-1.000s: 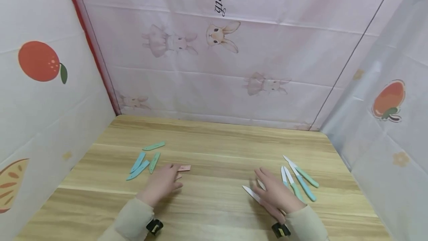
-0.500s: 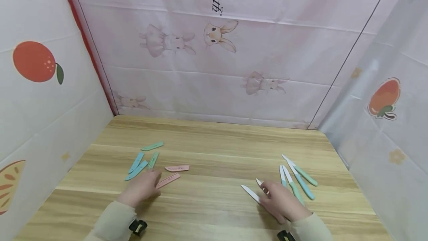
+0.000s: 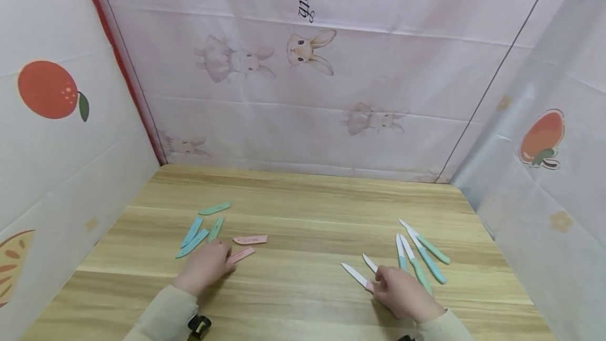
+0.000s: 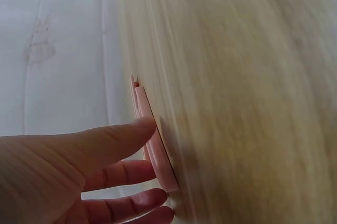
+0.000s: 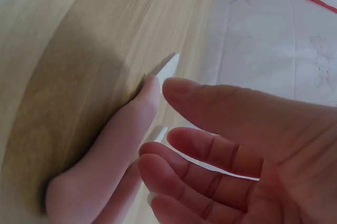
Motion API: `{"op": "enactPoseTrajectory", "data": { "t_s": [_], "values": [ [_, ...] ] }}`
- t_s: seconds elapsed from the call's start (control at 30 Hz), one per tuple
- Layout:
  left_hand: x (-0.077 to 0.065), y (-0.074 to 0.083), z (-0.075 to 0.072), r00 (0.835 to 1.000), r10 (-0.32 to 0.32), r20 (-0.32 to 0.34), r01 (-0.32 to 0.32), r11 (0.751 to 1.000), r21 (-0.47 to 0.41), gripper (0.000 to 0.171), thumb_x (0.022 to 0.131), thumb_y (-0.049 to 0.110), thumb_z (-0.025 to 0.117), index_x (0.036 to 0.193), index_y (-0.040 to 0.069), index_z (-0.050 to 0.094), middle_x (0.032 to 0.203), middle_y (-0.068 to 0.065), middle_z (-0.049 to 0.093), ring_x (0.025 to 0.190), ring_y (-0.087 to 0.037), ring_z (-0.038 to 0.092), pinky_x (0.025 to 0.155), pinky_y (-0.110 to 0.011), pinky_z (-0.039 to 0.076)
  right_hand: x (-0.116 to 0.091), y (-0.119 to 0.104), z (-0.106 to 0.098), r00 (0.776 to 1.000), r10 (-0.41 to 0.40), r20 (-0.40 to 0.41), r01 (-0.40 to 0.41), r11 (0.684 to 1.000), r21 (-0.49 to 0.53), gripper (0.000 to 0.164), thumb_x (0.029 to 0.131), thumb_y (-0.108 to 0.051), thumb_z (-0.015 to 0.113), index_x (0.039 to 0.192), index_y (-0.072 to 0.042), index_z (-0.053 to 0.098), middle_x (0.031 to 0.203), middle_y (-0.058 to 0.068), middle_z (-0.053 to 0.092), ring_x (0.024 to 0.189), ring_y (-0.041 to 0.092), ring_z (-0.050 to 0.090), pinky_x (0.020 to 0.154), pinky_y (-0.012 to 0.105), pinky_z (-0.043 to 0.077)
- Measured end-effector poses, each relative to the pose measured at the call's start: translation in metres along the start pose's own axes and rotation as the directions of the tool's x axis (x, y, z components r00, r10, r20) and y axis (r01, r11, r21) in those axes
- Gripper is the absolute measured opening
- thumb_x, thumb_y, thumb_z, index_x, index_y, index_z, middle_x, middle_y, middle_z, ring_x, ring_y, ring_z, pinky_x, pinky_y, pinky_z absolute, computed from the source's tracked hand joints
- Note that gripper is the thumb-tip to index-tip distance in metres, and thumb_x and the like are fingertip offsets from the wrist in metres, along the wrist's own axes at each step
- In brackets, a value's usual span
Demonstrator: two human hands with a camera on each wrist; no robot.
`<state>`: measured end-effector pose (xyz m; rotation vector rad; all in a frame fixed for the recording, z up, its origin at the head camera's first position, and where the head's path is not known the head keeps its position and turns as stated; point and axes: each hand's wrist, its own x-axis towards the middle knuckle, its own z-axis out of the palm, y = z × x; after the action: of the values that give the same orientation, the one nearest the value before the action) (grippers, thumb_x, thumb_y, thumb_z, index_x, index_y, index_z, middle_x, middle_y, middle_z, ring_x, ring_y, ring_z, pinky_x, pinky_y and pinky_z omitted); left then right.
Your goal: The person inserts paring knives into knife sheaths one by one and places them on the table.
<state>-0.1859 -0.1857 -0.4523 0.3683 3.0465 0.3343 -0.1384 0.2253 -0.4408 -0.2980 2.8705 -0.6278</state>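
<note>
Thumb and fingers of my left hand (image 3: 204, 266) pinch the end of a pink knife sheath (image 3: 241, 254), which lies along the table; the left wrist view shows the thumb on the sheath (image 4: 158, 155). Just beyond lies a second pink sheath (image 3: 250, 239). On the right, my right hand (image 3: 402, 291) hovers at two pink-handled knives with white blades, one knife (image 3: 354, 274) nearer and another (image 3: 370, 263) partly under the fingers. In the right wrist view, loosely bent fingers come right up to the pink handle (image 5: 105, 155), with the thumb tip beside it.
Blue sheaths (image 3: 191, 243) and green sheaths (image 3: 214, 208) lie beyond the left hand. Close on the right are several knives with blue handles (image 3: 432, 266) and green handles (image 3: 420, 276). Printed cloth walls (image 3: 303, 136) enclose the wooden table (image 3: 303, 209).
My left hand moved left and nearer off the far pink sheath, then took the near one's end. My right hand drew back from over the blades toward the pink handles, its fingers bending in.
</note>
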Motion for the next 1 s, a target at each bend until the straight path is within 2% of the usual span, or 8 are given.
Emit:
{"op": "enactPoseTrajectory", "data": {
  "t_s": [0.23, 0.33, 0.53, 0.7, 0.77, 0.87, 0.93, 1.0],
  "values": [
    [-0.001, 0.002, 0.0, 1.0, -0.014, 0.027, 0.015, 1.0, -0.005, 0.023, 0.079, 0.023, 0.074, 0.073, 0.01, 0.056, 0.068, -0.001, 0.047, 0.059, -0.016, 0.043, 0.051, -0.031, 0.04, -0.001, 0.002, 0.003, 1.0, 0.0, -0.006, 0.0, 1.0, -0.026, 0.018, 0.08, -0.022, 0.073, 0.079, -0.011, 0.058, 0.069, -0.005, 0.053, 0.061, 0.011, 0.048, 0.055, 0.032, 0.045],
    [-0.002, 0.003, 0.001, 0.998, -0.029, 0.05, 0.031, 0.999, -0.038, 0.024, 0.078, 0.019, 0.074, 0.071, 0.011, 0.054, 0.064, 0.001, 0.047, 0.057, -0.015, 0.043, 0.05, -0.03, 0.039, -0.002, 0.002, 0.005, 1.0, -0.017, -0.019, 0.016, 0.999, -0.045, 0.018, 0.08, -0.021, 0.073, 0.078, -0.012, 0.057, 0.067, -0.006, 0.052, 0.06, 0.011, 0.047, 0.054, 0.03, 0.043],
    [-0.003, 0.005, 0.005, 0.998, -0.008, 0.057, 0.013, 0.996, -0.091, 0.022, 0.079, 0.014, 0.073, 0.07, 0.013, 0.053, 0.062, 0.003, 0.047, 0.055, -0.014, 0.043, 0.049, -0.03, 0.039, -0.002, 0.004, 0.008, 0.999, -0.013, -0.029, 0.011, 0.997, -0.07, 0.017, 0.08, -0.018, 0.072, 0.076, -0.012, 0.057, 0.065, -0.006, 0.051, 0.058, 0.01, 0.047, 0.053, 0.029, 0.042],
    [-0.003, 0.011, 0.008, 0.998, 0.009, 0.069, 0.002, 0.985, -0.171, 0.025, 0.086, 0.02, 0.067, 0.068, 0.015, 0.051, 0.059, 0.005, 0.046, 0.052, -0.012, 0.042, 0.048, -0.028, 0.036, -0.002, 0.004, 0.01, 1.0, -0.001, -0.015, -0.001, 0.997, -0.073, 0.017, 0.079, -0.014, 0.073, 0.076, -0.012, 0.057, 0.064, -0.007, 0.05, 0.057, 0.009, 0.046, 0.051, 0.028, 0.041],
    [-0.002, 0.015, 0.008, 0.999, 0.012, 0.049, -0.001, 0.974, -0.225, 0.027, 0.089, 0.026, 0.064, 0.068, 0.016, 0.051, 0.057, 0.005, 0.045, 0.05, -0.01, 0.04, 0.047, -0.026, 0.036, -0.003, 0.004, 0.01, 1.0, -0.005, -0.01, 0.005, 0.997, -0.075, 0.016, 0.081, -0.015, 0.072, 0.076, -0.013, 0.056, 0.064, -0.007, 0.05, 0.056, 0.008, 0.046, 0.05, 0.027, 0.041],
    [0.0, 0.023, 0.008, 0.999, 0.036, 0.011, -0.03, 0.945, -0.327, 0.02, 0.09, 0.027, 0.062, 0.076, 0.015, 0.055, 0.059, 0.007, 0.048, 0.049, -0.009, 0.042, 0.044, -0.024, 0.037, -0.003, 0.005, 0.01, 1.0, -0.016, -0.002, 0.016, 0.997, -0.074, 0.016, 0.082, -0.016, 0.071, 0.076, -0.012, 0.057, 0.063, -0.007, 0.051, 0.054, 0.008, 0.046, 0.049, 0.026, 0.04],
    [0.001, 0.029, 0.008, 0.999, 0.053, -0.005, -0.05, 0.908, -0.417, 0.016, 0.091, 0.027, 0.061, 0.083, 0.014, 0.058, 0.064, 0.008, 0.051, 0.051, -0.009, 0.046, 0.046, -0.024, 0.04, -0.003, 0.006, 0.011, 1.0, -0.023, 0.01, 0.024, 0.998, -0.066, 0.016, 0.082, -0.017, 0.071, 0.076, -0.013, 0.057, 0.063, -0.008, 0.051, 0.053, 0.007, 0.046, 0.048, 0.025, 0.04],
    [0.002, 0.035, 0.007, 0.998, 0.053, -0.018, -0.055, 0.857, -0.513, 0.019, 0.091, 0.031, 0.061, 0.084, 0.013, 0.057, 0.066, 0.006, 0.053, 0.053, -0.012, 0.051, 0.048, -0.025, 0.044, -0.003, 0.006, 0.012, 0.999, -0.033, 0.021, 0.034, 0.998, -0.056, 0.018, 0.083, -0.019, 0.069, 0.073, -0.014, 0.056, 0.061, -0.008, 0.05, 0.051, 0.007, 0.045, 0.045, 0.024, 0.039]
  ]
}}
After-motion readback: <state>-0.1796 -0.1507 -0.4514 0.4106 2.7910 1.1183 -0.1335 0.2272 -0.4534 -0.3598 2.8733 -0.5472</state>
